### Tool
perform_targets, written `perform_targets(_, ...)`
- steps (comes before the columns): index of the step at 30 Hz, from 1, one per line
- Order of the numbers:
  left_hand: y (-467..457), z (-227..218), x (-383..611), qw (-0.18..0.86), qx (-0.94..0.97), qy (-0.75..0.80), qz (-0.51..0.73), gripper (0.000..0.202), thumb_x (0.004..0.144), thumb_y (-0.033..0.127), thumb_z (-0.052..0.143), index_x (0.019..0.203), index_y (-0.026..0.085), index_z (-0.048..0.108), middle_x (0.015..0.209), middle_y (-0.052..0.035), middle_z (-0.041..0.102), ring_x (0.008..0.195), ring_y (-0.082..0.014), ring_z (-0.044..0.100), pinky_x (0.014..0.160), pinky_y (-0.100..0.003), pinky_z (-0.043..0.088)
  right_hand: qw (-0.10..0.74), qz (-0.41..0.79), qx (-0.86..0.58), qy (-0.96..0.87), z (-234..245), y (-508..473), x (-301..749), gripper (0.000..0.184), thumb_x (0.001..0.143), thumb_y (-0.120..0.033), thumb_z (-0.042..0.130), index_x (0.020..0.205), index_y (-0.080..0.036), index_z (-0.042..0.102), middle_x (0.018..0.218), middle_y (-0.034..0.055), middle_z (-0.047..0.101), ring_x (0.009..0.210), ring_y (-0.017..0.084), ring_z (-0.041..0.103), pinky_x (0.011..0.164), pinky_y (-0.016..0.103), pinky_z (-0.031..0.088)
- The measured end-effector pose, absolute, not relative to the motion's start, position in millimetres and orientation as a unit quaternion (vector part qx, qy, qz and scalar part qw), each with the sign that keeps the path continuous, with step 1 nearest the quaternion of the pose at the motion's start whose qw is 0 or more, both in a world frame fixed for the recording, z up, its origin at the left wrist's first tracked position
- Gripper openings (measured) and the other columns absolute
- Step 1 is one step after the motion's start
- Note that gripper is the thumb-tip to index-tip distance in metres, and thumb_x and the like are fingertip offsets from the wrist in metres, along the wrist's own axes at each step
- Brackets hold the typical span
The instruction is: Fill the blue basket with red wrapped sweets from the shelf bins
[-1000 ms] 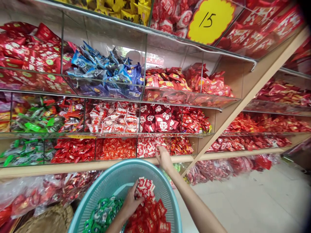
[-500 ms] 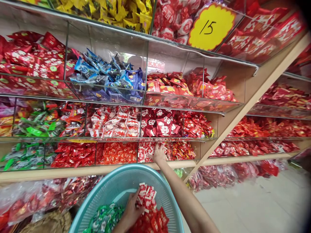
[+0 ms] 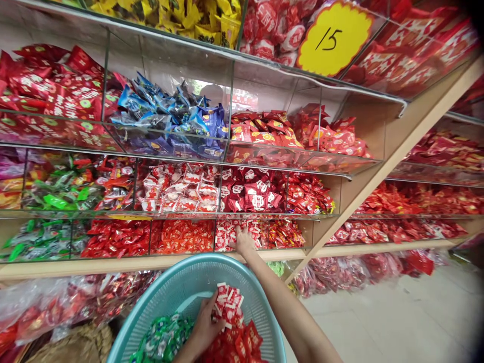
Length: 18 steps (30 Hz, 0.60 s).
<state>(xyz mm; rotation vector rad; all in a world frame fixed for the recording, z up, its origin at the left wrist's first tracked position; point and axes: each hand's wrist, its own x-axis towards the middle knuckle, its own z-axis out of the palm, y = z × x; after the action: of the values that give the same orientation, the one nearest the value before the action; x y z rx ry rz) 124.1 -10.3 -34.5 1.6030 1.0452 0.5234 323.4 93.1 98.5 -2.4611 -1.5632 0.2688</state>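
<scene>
A teal plastic basket [image 3: 177, 290] sits low in front of me, holding green-wrapped sweets [image 3: 161, 338] and red and red-and-white wrapped sweets [image 3: 234, 322]. My left hand [image 3: 206, 322] rests inside the basket, fingers curled on the red-and-white packets at the top of the pile. My right hand [image 3: 244, 241] reaches up into the lowest clear shelf bin of red-and-white sweets [image 3: 227, 234]; its fingertips are buried among the packets, so whether it holds any is hidden.
Clear acrylic bins fill the shelves: blue packets [image 3: 170, 121], dark red ones [image 3: 251, 194], green ones [image 3: 56, 194]. A yellow price tag marked 15 [image 3: 333, 38] hangs above. A slanted wooden post [image 3: 378, 176] divides the racks. Pale floor tiles [image 3: 397, 322] lie at right.
My right hand has moved from the bin's front edge up and into the red-and-white sweets. The left hand stays on the packets in the basket. The view has shifted slightly down.
</scene>
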Motion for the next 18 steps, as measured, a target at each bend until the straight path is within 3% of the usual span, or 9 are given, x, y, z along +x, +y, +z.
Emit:
perform_targets(9, -12, -30, 124, 0.555, 0.660, 0.444, 0.242, 0.074, 0.059, 0.017, 0.056, 0.132, 0.022, 0.047, 0.105, -0.0031, 0.056, 0.098, -0.0197, 0.051, 0.094, -0.030, 0.040, 0.217, 0.128, -0.788, -0.562, 99, 88, 344, 0.040, 0.077, -0.020, 0.061, 0.117, -0.018, 0.056, 0.114, 0.0167, 0.059, 0.099, 0.025, 0.059, 0.082, 0.034, 0.043)
perform_targets(14, -12, -28, 124, 0.564, 0.656, 0.445, 0.233, 0.075, 0.060, 0.018, 0.056, 0.134, 0.021, 0.045, 0.103, -0.0028, 0.054, 0.095, -0.0185, 0.052, 0.091, -0.029, 0.041, 0.336, 0.178, -0.757, -0.531, 97, 90, 365, 0.031, 0.079, -0.032, 0.057, 0.104, -0.014, 0.061, 0.093, 0.0086, 0.065, 0.087, 0.019, 0.060, 0.075, 0.029, 0.046)
perform_targets(18, -12, -28, 125, 0.565, 0.653, 0.444, 0.238, 0.073, 0.060, 0.018, 0.057, 0.132, 0.021, 0.046, 0.104, -0.0024, 0.055, 0.094, -0.0178, 0.053, 0.091, -0.027, 0.041, 0.423, 0.238, -0.731, -0.479, 99, 90, 374, 0.043, 0.078, -0.044, 0.053, 0.105, -0.011, 0.058, 0.088, 0.0059, 0.063, 0.072, 0.015, 0.058, 0.058, 0.025, 0.049)
